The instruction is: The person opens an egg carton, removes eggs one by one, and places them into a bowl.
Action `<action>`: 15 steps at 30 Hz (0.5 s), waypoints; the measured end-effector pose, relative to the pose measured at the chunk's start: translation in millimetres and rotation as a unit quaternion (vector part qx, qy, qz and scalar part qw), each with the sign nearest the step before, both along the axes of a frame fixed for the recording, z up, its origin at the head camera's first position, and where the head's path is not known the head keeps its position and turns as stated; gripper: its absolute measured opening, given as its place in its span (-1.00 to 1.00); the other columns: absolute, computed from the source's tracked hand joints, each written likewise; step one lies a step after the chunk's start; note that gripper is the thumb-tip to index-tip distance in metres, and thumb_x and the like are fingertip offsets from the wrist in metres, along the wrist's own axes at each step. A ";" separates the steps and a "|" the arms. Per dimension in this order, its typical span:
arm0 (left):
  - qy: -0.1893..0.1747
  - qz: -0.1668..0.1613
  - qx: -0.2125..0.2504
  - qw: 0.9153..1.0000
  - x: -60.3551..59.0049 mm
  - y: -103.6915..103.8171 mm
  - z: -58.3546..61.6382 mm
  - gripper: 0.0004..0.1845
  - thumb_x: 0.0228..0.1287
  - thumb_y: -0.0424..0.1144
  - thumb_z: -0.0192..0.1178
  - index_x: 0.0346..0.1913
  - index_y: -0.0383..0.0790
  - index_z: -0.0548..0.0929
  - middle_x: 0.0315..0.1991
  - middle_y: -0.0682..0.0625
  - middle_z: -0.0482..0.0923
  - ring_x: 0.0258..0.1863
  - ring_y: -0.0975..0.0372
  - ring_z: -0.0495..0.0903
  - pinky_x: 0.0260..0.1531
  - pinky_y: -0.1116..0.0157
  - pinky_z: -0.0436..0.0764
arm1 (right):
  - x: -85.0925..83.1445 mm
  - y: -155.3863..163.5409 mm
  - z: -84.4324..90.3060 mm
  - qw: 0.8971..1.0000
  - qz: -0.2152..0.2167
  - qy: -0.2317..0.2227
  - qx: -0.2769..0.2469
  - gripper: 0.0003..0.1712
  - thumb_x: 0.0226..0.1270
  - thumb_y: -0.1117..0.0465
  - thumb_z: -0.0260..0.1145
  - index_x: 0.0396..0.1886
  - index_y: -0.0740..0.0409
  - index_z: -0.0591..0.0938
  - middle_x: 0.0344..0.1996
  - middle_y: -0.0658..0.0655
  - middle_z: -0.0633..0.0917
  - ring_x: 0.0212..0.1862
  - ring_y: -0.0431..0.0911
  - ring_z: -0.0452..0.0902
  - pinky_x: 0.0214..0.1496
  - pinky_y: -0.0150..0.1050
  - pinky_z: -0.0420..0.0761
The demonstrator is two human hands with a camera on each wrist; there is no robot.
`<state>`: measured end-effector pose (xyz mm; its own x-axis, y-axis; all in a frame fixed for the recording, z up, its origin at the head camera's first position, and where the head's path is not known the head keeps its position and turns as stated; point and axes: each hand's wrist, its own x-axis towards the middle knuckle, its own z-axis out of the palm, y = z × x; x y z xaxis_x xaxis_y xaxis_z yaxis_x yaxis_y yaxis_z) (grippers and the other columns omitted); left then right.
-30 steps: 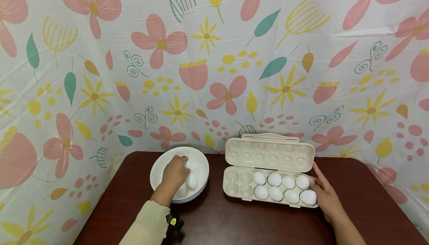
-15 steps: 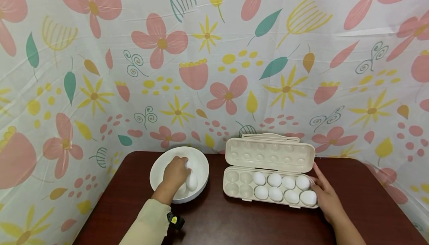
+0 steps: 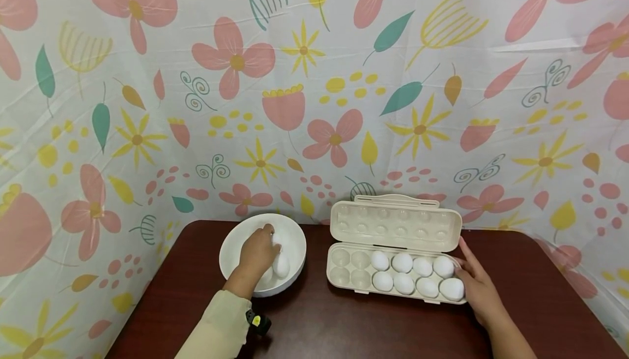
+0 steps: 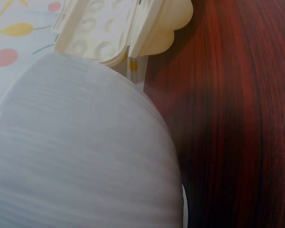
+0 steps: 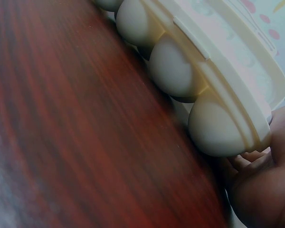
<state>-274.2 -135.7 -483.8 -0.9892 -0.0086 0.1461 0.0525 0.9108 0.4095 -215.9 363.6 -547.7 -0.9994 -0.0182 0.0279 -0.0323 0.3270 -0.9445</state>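
Observation:
In the head view my left hand point(image 3: 259, 252) reaches down into a white bowl point(image 3: 230, 255). Its thumb and fingers are curled about a white egg point(image 3: 277, 239). Another egg point(image 3: 281, 265) lies right beside the hand, and one more is partly hidden under it. To the right stands a beige plastic egg carton point(image 3: 344, 288), lid raised, with several white eggs point(image 3: 403, 283) filling its right-hand cups; the left cups hold none. My right hand point(image 3: 478, 293) grips the carton's right end, thumb at the rim and fingers against the side, as the right wrist view also shows.
Both containers stand on a dark red wooden table point(image 3: 314, 326). A flower-patterned cloth point(image 3: 295, 102) hangs close behind the table and along its left side. The outer wall of the bowl point(image 4: 85, 142) fills much of the left wrist view.
My left hand shifts very slightly on the egg inside the bowl, its fingers opening a little from over it. The right hand and the egg carton stay in place.

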 end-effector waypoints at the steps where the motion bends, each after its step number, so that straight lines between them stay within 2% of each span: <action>1: -0.001 -0.001 -0.002 1.000 -0.4 0.0 -0.1 -0.54 0.14 -0.24 0.42 0.09 -0.32 0.60 -0.16 -0.24 0.68 -0.15 -0.06 0.70 -0.08 0.01 0.64 | -0.1 0.3 0.0 1.000 0.000 -0.001 0.000 -0.27 0.69 0.09 -0.14 0.63 -0.44 -0.23 0.00 -0.54 0.42 0.00 -0.56 0.47 -0.10 -0.47 0.59; 5: 0.004 -0.007 -0.017 1.000 0.2 0.2 -0.4 -0.54 0.15 -0.22 0.40 0.12 -0.30 0.66 -0.11 -0.25 0.68 -0.11 -0.10 0.69 -0.07 -0.03 0.64 | 0.0 0.8 0.4 1.000 0.001 -0.003 0.000 -0.27 0.69 0.09 -0.14 0.62 -0.44 -0.23 0.00 -0.53 0.42 0.00 -0.55 0.48 -0.09 -0.46 0.60; 11: 0.014 -0.018 -0.049 0.999 0.6 0.6 -2.0 -0.67 0.19 -0.19 0.37 0.02 -0.22 0.75 -0.15 -0.25 0.64 -0.19 -0.17 0.66 -0.21 -0.08 0.64 | 0.3 0.6 0.7 1.000 -0.001 -0.003 0.003 -0.27 0.69 0.09 -0.13 0.62 -0.44 -0.23 0.00 -0.53 0.43 0.00 -0.56 0.48 -0.10 -0.46 0.60; 15: 0.005 -0.011 -0.054 0.998 0.5 0.7 -3.6 -0.62 0.22 -0.17 0.36 0.09 -0.19 0.74 -0.09 -0.26 0.65 -0.15 -0.18 0.65 -0.17 -0.08 0.64 | 0.6 1.3 -0.8 1.000 0.003 -0.004 0.000 -0.26 0.69 0.09 -0.13 0.62 -0.44 -0.24 0.00 -0.53 0.43 0.00 -0.56 0.47 -0.10 -0.46 0.59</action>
